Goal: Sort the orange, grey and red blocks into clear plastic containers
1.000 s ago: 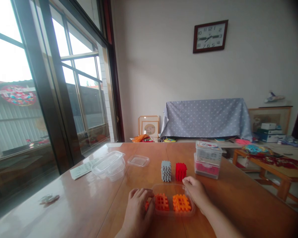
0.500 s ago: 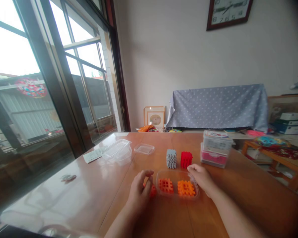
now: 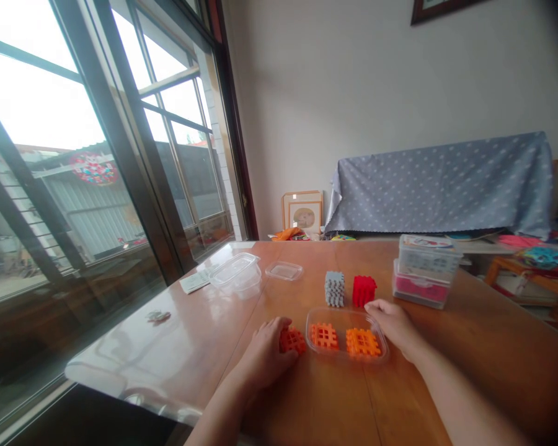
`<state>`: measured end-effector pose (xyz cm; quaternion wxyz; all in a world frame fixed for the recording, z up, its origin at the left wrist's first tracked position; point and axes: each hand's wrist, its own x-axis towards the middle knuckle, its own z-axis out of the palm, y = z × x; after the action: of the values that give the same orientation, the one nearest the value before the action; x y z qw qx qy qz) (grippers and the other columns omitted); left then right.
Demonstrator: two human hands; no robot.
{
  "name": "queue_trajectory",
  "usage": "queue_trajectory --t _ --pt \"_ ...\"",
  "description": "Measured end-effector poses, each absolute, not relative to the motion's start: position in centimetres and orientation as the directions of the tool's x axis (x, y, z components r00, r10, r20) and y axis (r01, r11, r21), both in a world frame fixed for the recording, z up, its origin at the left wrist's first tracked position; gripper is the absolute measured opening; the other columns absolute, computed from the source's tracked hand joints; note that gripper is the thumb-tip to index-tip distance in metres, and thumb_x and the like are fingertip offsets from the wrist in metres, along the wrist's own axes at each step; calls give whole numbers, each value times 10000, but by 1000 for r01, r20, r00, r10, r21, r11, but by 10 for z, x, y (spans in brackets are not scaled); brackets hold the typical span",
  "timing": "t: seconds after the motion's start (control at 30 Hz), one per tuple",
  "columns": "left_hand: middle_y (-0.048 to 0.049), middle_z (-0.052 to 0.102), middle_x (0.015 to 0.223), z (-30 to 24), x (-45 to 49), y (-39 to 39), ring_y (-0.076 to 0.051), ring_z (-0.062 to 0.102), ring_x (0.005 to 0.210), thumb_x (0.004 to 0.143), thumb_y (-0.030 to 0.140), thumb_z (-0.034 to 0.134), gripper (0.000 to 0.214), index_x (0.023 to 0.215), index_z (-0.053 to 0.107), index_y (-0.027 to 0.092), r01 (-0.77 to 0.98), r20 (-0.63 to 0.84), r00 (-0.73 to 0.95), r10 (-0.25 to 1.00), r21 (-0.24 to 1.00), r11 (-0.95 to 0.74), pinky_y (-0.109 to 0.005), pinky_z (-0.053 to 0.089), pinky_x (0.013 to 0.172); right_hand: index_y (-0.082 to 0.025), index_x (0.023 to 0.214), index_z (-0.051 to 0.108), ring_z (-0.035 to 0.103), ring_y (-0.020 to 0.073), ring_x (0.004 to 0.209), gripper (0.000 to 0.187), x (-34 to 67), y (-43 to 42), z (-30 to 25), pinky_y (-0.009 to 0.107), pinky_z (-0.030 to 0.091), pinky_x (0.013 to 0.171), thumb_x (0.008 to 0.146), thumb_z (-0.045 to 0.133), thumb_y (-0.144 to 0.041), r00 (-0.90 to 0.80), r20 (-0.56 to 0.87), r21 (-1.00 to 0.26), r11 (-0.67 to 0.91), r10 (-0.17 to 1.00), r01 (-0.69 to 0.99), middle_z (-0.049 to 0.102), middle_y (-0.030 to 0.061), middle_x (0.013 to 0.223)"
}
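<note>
Ok: L hand (image 3: 267, 350) on orange block (image 3: 292, 341), R hand (image 3: 393, 321) on tray (image 3: 339, 316).
L hand's fingers are curled round the orange block on the tabletop (image 3: 469, 347), just left of the tray rim. R hand rests on the tray's far-right corner, prob bracing it vs sliding; can't tell if it pinches. Two tray blocks (image 3: 324, 335) inside; grey block (image 3: 335, 288) + red block (image 3: 364, 290) just behind.

1. Your tray (image 3: 349, 311) lies before you on the table (image 3: 469, 371), with two blocks (image 3: 324, 335) side by side in it.
2. A loose block (image 3: 292, 340) sits just left of the tray, held by your left hand (image 3: 265, 354). Your right hand (image 3: 394, 322) touches the tray's right rim.
3. Behind the tray stand two cubes (image 3: 335, 288), with stacked boxes (image 3: 426, 271) to their right.
</note>
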<state>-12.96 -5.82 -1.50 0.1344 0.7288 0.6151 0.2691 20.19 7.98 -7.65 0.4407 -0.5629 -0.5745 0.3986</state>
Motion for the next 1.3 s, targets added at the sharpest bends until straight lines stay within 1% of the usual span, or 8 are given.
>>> queue_trajectory --t 0.23,0.43,0.6,0.73,0.9,1.07,1.2,1.3 --pt "-66 690 1183 -14 -132 -56 -255 620 1099 739 129 656 473 1199 616 232 768 318 45 947 595 -236 -396 495 971 -196 884 703 646 200 636 354 200 78 -71 286 460 596 825 587 -525 30 60 -944 47 998 325 703 24 689" --pt "-71 664 1250 14 -111 -54 -279 566 1193 789 165 667 432 1208 625 260 724 414 100 905 594 -351 -453 457 1043 -196 842 694 629 189 625 334 198 79 -72 281 447 589 825 577 -508 26 81 -940 68 996 335 685 14 687" --pt "-50 680 1215 27 -79 -45 -307 546 1223 737 178 708 439 1159 664 292 729 351 217 911 562 -390 -487 447 1057 -197 823 686 628 190 649 326 198 78 -71 278 440 597 833 562 -499 21 103 -932 89 994 350 681 10 690" --pt "-53 699 1177 23 -68 -36 -323 566 1194 719 198 733 418 1123 685 293 745 295 217 931 566 -353 -492 468 1032 -196 810 683 626 188 641 333 198 79 -71 276 441 597 831 565 -506 25 111 -926 94 994 366 699 16 703" --pt "-67 682 1240 18 -71 -34 -327 556 1234 714 200 747 457 1160 679 274 736 309 196 931 581 -348 -510 456 1067 -198 812 683 621 182 618 343 198 80 -73 271 435 582 843 554 -514 23 121 -925 105 992 366 703 15 698" --pt "-67 685 1222 9 -84 -37 -258 613 1169 809 158 623 370 1164 660 258 676 359 148 921 643 -360 -425 501 1026 -195 799 683 620 186 619 345 198 80 -73 267 431 570 833 572 -521 32 134 -931 114 991 346 697 20 677" --pt "-70 698 1190 7 -93 -39 -255 623 1137 852 175 591 289 1123 663 242 695 393 82 916 636 -335 -435 506 1010 -200 807 677 608 181 609 365 197 81 -74 260 418 549 841 563 -544 34 107 -938 90 994 334 688 13 668" --pt "-57 721 1157 18 -87 -45 -268 586 1193 884 190 584 234 1080 691 260 708 433 208 877 552 -441 -458 467 1063 -202 820 672 600 178 605 379 196 81 -75 258 412 544 853 546 -559 32 107 -936 90 994 339 662 0 647"
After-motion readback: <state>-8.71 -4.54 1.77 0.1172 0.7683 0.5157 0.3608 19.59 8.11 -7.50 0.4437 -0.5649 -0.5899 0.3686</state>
